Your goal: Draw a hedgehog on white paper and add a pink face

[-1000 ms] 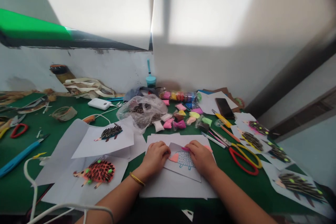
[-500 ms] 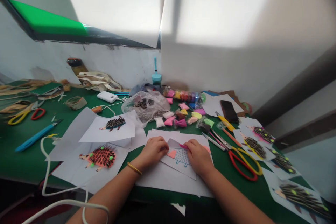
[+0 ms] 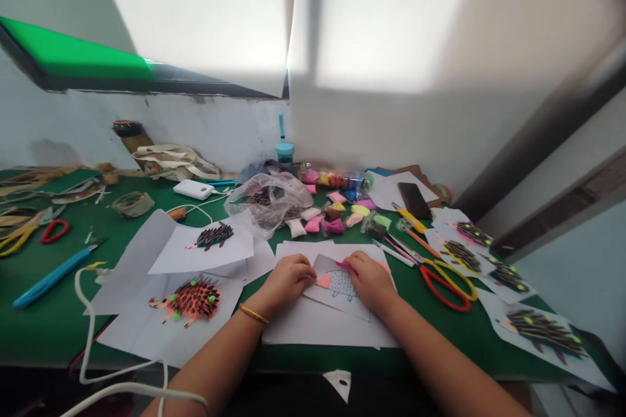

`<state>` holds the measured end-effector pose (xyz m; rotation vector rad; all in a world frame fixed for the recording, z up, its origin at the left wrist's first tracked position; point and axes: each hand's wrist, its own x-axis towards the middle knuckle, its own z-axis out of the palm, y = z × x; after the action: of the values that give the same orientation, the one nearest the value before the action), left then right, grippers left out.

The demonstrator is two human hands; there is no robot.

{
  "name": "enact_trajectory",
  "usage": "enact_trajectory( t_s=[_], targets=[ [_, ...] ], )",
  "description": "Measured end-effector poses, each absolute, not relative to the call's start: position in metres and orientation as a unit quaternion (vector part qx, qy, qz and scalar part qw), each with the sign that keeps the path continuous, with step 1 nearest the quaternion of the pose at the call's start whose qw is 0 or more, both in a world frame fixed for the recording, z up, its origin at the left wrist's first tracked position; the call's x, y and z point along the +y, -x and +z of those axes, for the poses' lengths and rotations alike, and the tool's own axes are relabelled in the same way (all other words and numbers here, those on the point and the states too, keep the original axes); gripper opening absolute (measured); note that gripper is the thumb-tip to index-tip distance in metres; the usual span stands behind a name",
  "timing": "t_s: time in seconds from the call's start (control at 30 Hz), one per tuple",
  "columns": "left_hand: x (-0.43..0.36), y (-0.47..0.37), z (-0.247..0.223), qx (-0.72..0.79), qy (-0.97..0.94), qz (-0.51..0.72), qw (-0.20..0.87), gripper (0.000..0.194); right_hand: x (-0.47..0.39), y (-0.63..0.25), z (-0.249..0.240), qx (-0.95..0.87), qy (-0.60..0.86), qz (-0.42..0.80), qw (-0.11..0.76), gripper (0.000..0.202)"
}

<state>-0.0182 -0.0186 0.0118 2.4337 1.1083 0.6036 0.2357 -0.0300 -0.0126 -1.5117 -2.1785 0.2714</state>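
Observation:
A small white paper with a blue hedgehog drawing (image 3: 342,284) lies on larger white sheets before me. The drawing has a dotted body, short legs and a salmon clay snout (image 3: 323,281). At the paper's left edge, the curled fingers of my left hand (image 3: 288,280) pinch or press it; the exact contact is hidden. My right hand (image 3: 370,280) is closed on a bit of bright pink modelling clay (image 3: 342,264) at the drawing's upper outline. More salmon clay (image 3: 384,266) shows beyond my right knuckles.
Small packets of coloured clay (image 3: 332,226) and a clear bag of dark seeds (image 3: 267,199) lie behind the sheets. Scissors (image 3: 447,283) are at right, with finished seed hedgehogs (image 3: 542,332). At left are another hedgehog picture (image 3: 193,300), a blue cutter (image 3: 56,277) and a white cable (image 3: 88,332).
The camera view has shifted slightly. Both hands keep nearly the same places on the paper, and the right hand still holds the pink clay at the drawing's upper outline.

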Motion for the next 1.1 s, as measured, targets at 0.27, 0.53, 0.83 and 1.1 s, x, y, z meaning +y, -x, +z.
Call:
enact_trajectory(
  t_s=[0.27,0.53,0.83,1.1],
  targets=[
    [-0.042,0.028,0.009,0.377,-0.892,0.223,0.110,0.022,-0.030,-0.234,-0.010,-0.794,0.556,0.100,0.222,0.029],
    [-0.045,0.025,0.013,0.370,-0.901,0.204,0.094,0.027,-0.032,-0.233,-0.006,-0.789,0.565,0.107,0.219,0.031],
    [-0.043,0.027,0.009,0.366,-0.904,0.205,0.086,0.039,-0.032,-0.234,-0.007,-0.788,0.560,0.112,0.228,0.029],
    [-0.045,0.028,0.010,0.373,-0.907,0.175,0.085,0.026,-0.030,-0.235,-0.007,-0.790,0.562,0.109,0.219,0.028]
  ],
)
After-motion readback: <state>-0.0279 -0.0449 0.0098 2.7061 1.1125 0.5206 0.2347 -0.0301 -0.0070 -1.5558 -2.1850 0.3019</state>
